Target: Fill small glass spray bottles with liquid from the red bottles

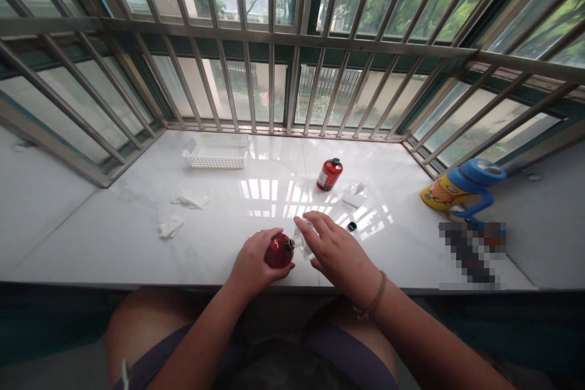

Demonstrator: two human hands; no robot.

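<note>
My left hand [256, 262] is wrapped round a dark red bottle [276, 251] near the front edge of the counter. My right hand [331, 250] grips a small clear bottle [301, 242], tipped so that its mouth meets the neck of the red bottle. My fingers cover much of the clear bottle, and I cannot tell whether liquid is passing between the two. A small black cap [351, 226] lies just beyond my right hand. Farther back stands a second red bottle [329, 175] with a pale label and black top.
Crumpled tissues [170, 226] lie at the left, and a white clear-edged packet or tissue [355, 195] near the second bottle. A white basket [217, 161] sits at the back left. A blue-and-yellow flask [450, 187] stands right, behind a pixelated patch. Metal bars [297, 39] enclose the window.
</note>
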